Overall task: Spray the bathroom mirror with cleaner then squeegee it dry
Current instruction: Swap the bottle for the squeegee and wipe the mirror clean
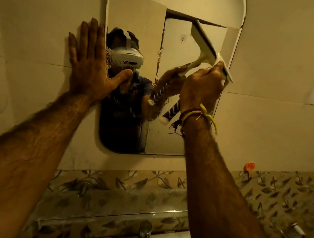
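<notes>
Currently the mirror (166, 92) hangs on the tiled wall (273, 73), a tall pane with rounded corners and a pale rim.

Left hand (88, 63): flat, fingers straight and together, pointing to 12 o'clock. Palm and fingers press on the wall just outside the mirror's 9 o'clock edge; the thumb crosses that edge onto the glass. It holds nothing.

Right hand (202, 86): fingers curled round the handle of the squeegee (213, 53), firm hold. A yellow thread band (205, 114) sits at the wrist. The blade lies on the glass, tilted, running from about 11 o'clock to 5 o'clock. Its lower end sits at the mirror's 3 o'clock rim; its upper end is well inside the pane.

Open room: glass toward 6 o'clock of the blade lies free down to the bottom rim, and a band is free toward 12 o'clock. Between the two hands the pane is uncovered.

Below the mirror, toward 6 o'clock: a leaf-patterned tile border (126, 181), then a tap (145, 234) over a basin.
</notes>
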Demonstrator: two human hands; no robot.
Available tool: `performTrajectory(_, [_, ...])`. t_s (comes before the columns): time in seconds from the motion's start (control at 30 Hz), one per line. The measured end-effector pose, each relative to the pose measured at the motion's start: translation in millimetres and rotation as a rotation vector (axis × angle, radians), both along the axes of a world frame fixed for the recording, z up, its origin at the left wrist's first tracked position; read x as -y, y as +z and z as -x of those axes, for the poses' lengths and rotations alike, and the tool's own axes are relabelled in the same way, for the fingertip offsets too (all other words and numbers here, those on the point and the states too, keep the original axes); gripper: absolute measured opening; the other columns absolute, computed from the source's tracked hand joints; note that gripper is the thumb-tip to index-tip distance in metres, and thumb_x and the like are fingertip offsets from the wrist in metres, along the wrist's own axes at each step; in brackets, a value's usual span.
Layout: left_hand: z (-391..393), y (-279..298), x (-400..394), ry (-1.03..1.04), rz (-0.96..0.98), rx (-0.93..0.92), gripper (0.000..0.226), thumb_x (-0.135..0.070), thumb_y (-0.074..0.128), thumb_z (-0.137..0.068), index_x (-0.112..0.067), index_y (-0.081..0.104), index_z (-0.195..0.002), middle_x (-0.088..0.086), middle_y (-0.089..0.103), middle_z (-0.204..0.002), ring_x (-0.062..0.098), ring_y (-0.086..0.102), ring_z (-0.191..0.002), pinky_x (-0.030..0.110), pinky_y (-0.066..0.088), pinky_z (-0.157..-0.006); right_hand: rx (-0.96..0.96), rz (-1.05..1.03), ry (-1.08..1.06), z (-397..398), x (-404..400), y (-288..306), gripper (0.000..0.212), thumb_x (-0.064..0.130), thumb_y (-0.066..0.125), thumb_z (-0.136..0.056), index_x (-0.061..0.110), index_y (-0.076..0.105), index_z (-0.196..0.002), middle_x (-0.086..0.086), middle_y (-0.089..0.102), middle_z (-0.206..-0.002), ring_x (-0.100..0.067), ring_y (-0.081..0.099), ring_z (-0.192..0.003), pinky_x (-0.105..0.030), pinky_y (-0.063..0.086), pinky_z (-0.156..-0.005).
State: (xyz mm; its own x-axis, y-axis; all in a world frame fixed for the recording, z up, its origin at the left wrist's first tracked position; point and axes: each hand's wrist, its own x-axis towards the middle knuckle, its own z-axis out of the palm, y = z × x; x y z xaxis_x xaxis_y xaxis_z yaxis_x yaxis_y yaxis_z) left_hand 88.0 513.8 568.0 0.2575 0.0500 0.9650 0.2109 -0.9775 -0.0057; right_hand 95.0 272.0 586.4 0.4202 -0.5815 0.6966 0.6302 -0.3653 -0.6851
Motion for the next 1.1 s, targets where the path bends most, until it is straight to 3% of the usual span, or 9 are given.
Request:
performTrajectory(0.07, [1, 0, 1, -0.006, 0.006, -0.01, 0.118, -0.092, 0.03, -0.081, -0.006, 0.004, -0.159, 0.02, 0.005, -0.167, 0.036, 0.004, -0.154, 0.06, 0.002, -0.121, -0.069, 0.046, 0.001, 9, -9, -15, 0.041, 0.016, 0.041, -0.102, 0.005, 0.046, -0.141, 0.023, 0.036, -0.058, 0.018, 0.052, -0.047, 0.0, 0.03, -0.033])
performTrajectory(0.13, [3, 1, 2, -0.02, 0.009, -0.027, 0.118, -0.091, 0.03, -0.082, -0.006, 0.004, -0.159, 0.02, 0.005, -0.166, 0.037, 0.004, -0.154, 0.06, 0.001, -0.121, -0.135, 0.118, 0.018, 19, -19, -39, 0.045, 0.023, 0.039, -0.103, 0.013, 0.04, -0.146, 0.017, 0.041, -0.056, 0.002, 0.048, -0.041, -0.004, 0.031, -0.033])
performTrajectory(0.27, [7, 2, -1, -0.069, -0.001, -0.074, 0.117, -0.089, 0.029, -0.083, -0.005, 0.002, -0.159, 0.022, 0.001, -0.166, 0.038, 0.0, -0.154, 0.06, -0.003, -0.12, -0.168, 0.15, 0.061, 34, -14, -29, 0.044, 0.021, 0.038, -0.103, 0.012, 0.042, -0.145, 0.018, 0.04, -0.06, 0.002, 0.049, -0.045, -0.007, 0.043, -0.04])
performTrajectory(0.37, [11, 4, -1, -0.081, 0.005, -0.118, 0.116, -0.088, 0.028, -0.083, -0.004, 0.0, -0.159, 0.021, -0.003, -0.166, 0.038, -0.003, -0.154, 0.06, -0.005, -0.12, -0.111, 0.071, 0.173, 42, 0, 9, 0.02, 0.008, 0.038, -0.102, 0.003, 0.057, -0.109, 0.017, 0.033, -0.061, 0.029, 0.042, -0.044, 0.006, 0.03, -0.039])
performTrajectory(0.43, [12, 4, 1, -0.086, 0.014, -0.143, 0.113, -0.085, 0.029, -0.085, -0.005, -0.003, -0.158, 0.02, -0.005, -0.167, 0.037, -0.004, -0.154, 0.06, -0.005, -0.12, -0.118, 0.057, 0.209, 46, 0, 14, 0.013, 0.006, 0.037, -0.102, 0.009, 0.046, -0.093, 0.013, 0.033, -0.06, 0.036, 0.033, -0.043, 0.008, 0.028, -0.041])
performTrajectory(0.57, [16, 5, 2, -0.135, 0.054, -0.184, 0.105, -0.078, 0.028, -0.089, -0.008, -0.007, -0.158, 0.017, -0.011, -0.167, 0.034, -0.01, -0.154, 0.057, -0.01, -0.12, -0.166, 0.193, 0.159, 51, -26, -27, 0.03, 0.02, 0.037, -0.103, 0.015, 0.051, -0.13, 0.012, 0.046, -0.061, -0.001, 0.052, -0.044, -0.008, 0.035, -0.035])
performTrajectory(0.63, [19, 5, 4, -0.168, 0.089, -0.21, 0.101, -0.075, 0.029, -0.091, -0.01, -0.011, -0.158, 0.014, -0.016, -0.166, 0.031, -0.015, -0.153, 0.055, -0.014, -0.119, -0.158, 0.24, 0.162, 55, -35, -44, 0.038, 0.024, 0.038, -0.103, 0.018, 0.045, -0.139, 0.012, 0.048, -0.06, -0.001, 0.052, -0.048, -0.013, 0.041, -0.038])
performTrajectory(0.87, [33, -7, 12, -0.186, 0.149, -0.322, 0.096, -0.07, 0.028, -0.095, -0.013, -0.017, -0.158, 0.008, -0.024, -0.165, 0.025, -0.022, -0.152, 0.053, -0.015, -0.121, -0.175, 0.128, 0.185, 35, -25, 23, 0.025, 0.023, 0.042, -0.101, 0.015, 0.056, -0.12, 0.016, 0.044, -0.062, -0.001, 0.053, -0.055, -0.014, 0.041, -0.046])
performTrajectory(1.1, [44, -5, 9, -0.287, 0.189, -0.297, 0.073, -0.056, 0.019, -0.103, -0.017, -0.006, -0.16, 0.002, -0.015, -0.168, 0.017, -0.017, -0.153, 0.043, -0.015, -0.122, -0.189, 0.442, 0.185, 63, -45, -57, 0.05, 0.031, 0.038, -0.102, 0.021, 0.029, -0.15, -0.004, 0.069, -0.089, -0.016, 0.068, -0.071, -0.033, 0.062, -0.062])
